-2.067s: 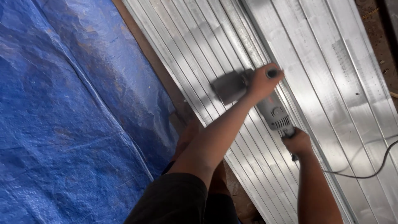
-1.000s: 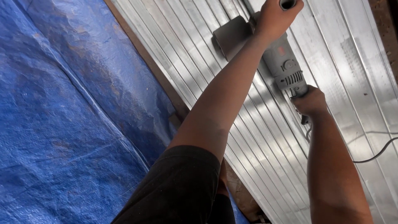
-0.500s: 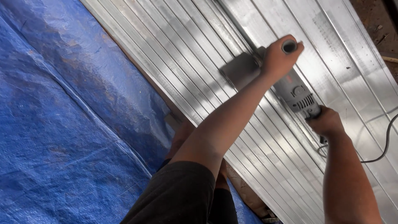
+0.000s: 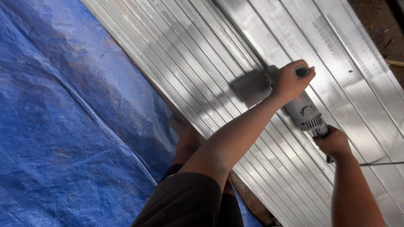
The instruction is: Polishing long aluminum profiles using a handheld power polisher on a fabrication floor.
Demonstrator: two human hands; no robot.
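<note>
My left hand (image 4: 288, 80) grip closed round side handle (image 4: 301, 72), right hand (image 4: 334, 142) wrapped on grinder (image 4: 305, 112) rear, centre-right; metal sheets (image 4: 202, 54) beneath.

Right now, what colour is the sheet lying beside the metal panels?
Blue: the tarpaulin left of the ribbed metal panels, clearest in the head view.
</note>
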